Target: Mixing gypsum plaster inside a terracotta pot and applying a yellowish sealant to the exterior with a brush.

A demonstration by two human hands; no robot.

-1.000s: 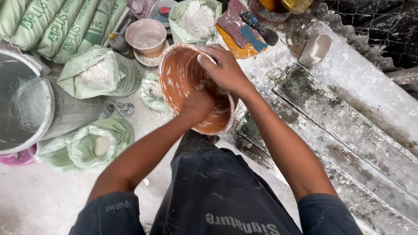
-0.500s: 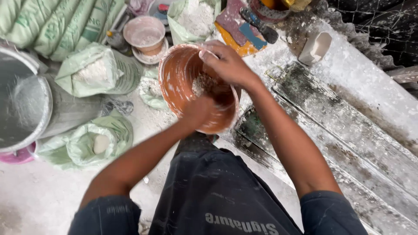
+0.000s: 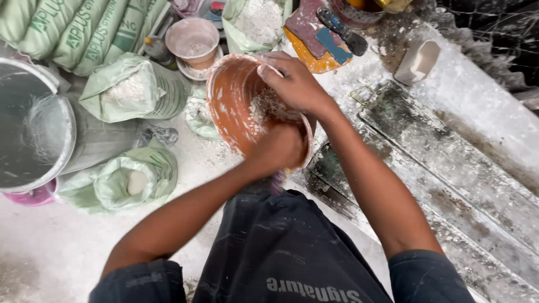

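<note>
On the dusty white floor (image 3: 50, 264), in front of the person's dark apron (image 3: 281, 252), an orange bowl (image 3: 233, 104) is held tipped, its mouth facing up and toward the left. The left hand (image 3: 281, 147) is curled around the bowl's near rim, fingers wrapped on the wall. The right hand (image 3: 295, 84) reaches over the far rim with fingers bent, pressing into a lump of white powder (image 3: 264, 106) inside the bowl; how tightly it closes on the powder cannot be told.

Around the bowl, three open green bags of white powder can be counted: one (image 3: 135, 90) to the left, one (image 3: 126, 179) nearer the person's left arm, one (image 3: 252, 19) at the far edge. A stack of closed green sacks (image 3: 73, 28) lies in the far left corner. One small pinkish bowl (image 3: 192, 38) sits beyond the orange one, and one large metal basin (image 3: 31, 123) at the left edge. To the right, long grey moulds (image 3: 443, 163) run diagonally across the floor.
</note>
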